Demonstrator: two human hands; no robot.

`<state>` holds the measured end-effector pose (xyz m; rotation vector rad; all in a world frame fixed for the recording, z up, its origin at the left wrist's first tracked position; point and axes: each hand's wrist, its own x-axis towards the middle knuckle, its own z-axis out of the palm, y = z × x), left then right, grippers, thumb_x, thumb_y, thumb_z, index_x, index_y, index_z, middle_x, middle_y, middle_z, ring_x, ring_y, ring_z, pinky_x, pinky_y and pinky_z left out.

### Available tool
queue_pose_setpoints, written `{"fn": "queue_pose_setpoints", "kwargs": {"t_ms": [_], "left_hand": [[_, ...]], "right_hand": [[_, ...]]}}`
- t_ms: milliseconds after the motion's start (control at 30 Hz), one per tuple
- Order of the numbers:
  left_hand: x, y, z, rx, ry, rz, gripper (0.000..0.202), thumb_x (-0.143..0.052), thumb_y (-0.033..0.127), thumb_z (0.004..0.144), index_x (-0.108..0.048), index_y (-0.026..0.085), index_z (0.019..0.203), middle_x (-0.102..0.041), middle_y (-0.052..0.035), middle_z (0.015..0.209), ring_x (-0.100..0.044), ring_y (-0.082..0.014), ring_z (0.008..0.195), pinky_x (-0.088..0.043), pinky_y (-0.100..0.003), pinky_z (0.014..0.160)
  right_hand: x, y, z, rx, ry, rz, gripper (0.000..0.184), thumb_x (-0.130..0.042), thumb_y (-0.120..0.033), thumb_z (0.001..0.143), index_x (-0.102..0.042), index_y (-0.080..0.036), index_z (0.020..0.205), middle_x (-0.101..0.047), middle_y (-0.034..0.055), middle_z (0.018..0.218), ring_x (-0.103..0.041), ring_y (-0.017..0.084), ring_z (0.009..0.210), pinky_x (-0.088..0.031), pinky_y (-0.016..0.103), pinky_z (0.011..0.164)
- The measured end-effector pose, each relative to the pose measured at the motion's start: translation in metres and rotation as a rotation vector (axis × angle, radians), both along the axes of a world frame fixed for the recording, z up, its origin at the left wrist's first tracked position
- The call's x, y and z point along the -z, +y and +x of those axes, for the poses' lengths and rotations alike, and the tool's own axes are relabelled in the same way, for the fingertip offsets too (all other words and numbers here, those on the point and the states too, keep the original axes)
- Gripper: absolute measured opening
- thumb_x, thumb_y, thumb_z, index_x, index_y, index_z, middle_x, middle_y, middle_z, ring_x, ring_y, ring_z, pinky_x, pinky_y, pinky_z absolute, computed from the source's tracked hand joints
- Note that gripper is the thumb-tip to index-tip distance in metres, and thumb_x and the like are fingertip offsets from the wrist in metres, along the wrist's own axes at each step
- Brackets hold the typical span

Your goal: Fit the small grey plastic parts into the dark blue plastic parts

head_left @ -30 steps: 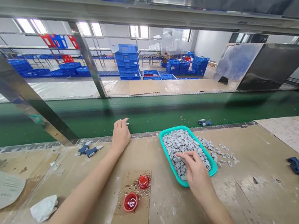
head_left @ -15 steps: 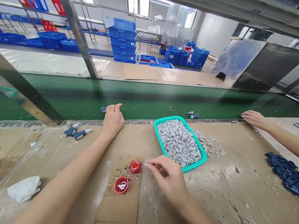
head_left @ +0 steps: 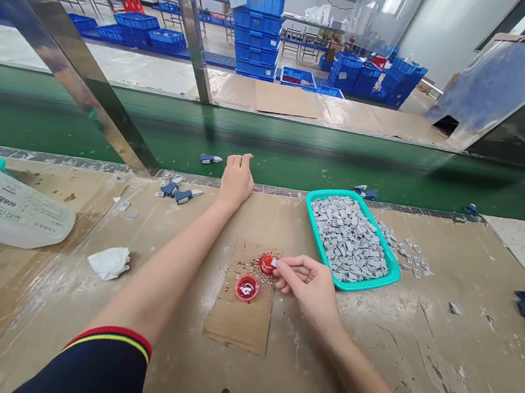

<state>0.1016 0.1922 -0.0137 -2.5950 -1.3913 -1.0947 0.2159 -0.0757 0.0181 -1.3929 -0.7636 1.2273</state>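
Observation:
My right hand (head_left: 306, 285) pinches a small grey plastic piece (head_left: 275, 263) between thumb and fingertips, at the right rim of a red cap-like cup (head_left: 267, 264). A second red cup (head_left: 247, 288) with shiny liquid in it sits just nearer me. Both rest on a cardboard strip (head_left: 236, 330) strewn with crumbs. My left hand (head_left: 237, 180) lies at the edge of the green belt, its fingers curled over and away from me; what they hold, if anything, is hidden. Left of it, a dark blue and grey part (head_left: 209, 159) lies on the belt.
A teal tray (head_left: 390, 282) heaped with grey pieces stands right of my right hand, loose ones beside it. Several blue-grey parts (head_left: 179, 191), a crumpled white tissue (head_left: 109, 262) and a white bottle (head_left: 17, 208) lie left. A metal post (head_left: 105, 107) rises front left.
My right hand has brought the grey piece left to the farther red cup. The view has shifted, and the other person's arm at the right is out of sight.

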Motion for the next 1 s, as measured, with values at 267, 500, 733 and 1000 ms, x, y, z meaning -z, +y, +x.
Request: {"fn": "queue_pose_setpoints", "kwargs": {"t_ms": [267, 500, 733, 1000], "left_hand": [[0.004, 0.002, 0.0, -0.009, -0.001, -0.001, 0.042, -0.039, 0.003, 0.083, -0.047, 0.007, 0.123, -0.053, -0.0176, 0.108, -0.042, -0.0312, 0.115, -0.039, -0.043, 0.097], [0.002, 0.001, 0.0, 0.0, -0.014, -0.02, 0.041, -0.039, 0.003, 0.083, -0.047, 0.009, 0.123, -0.053, -0.0177, 0.109, -0.041, -0.0312, 0.116, -0.038, -0.045, 0.098], [0.0, -0.001, 0.001, -0.001, -0.022, -0.041, 0.04, -0.038, 0.004, 0.084, -0.048, 0.011, 0.122, -0.053, -0.017, 0.109, -0.04, -0.0307, 0.118, -0.037, -0.044, 0.099], [-0.016, 0.005, 0.019, 0.053, -0.008, -0.138, 0.027, -0.042, 0.016, 0.088, -0.053, 0.014, 0.113, -0.059, -0.0149, 0.108, -0.05, -0.0279, 0.11, -0.039, -0.043, 0.097]], "right_hand": [[0.002, 0.001, 0.0, -0.024, -0.007, -0.009, 0.034, -0.074, -0.046, 0.071, -0.066, -0.014, 0.081, -0.072, 0.0077, 0.074, -0.064, 0.015, 0.059, -0.051, 0.027, 0.056], [-0.001, 0.002, -0.001, -0.009, -0.001, -0.025, 0.034, -0.075, -0.045, 0.07, -0.066, -0.014, 0.078, -0.072, 0.008, 0.073, -0.064, 0.015, 0.059, -0.05, 0.026, 0.054], [-0.007, 0.0, 0.004, -0.027, 0.119, -0.012, 0.032, -0.075, -0.042, 0.072, -0.066, -0.014, 0.083, -0.071, 0.0064, 0.074, -0.063, 0.013, 0.06, -0.047, 0.024, 0.055], [-0.025, -0.008, 0.015, -0.083, 0.43, 0.005, 0.037, -0.074, -0.036, 0.076, -0.063, -0.017, 0.105, -0.067, -0.0008, 0.073, -0.059, 0.007, 0.06, -0.043, 0.019, 0.057]]}}
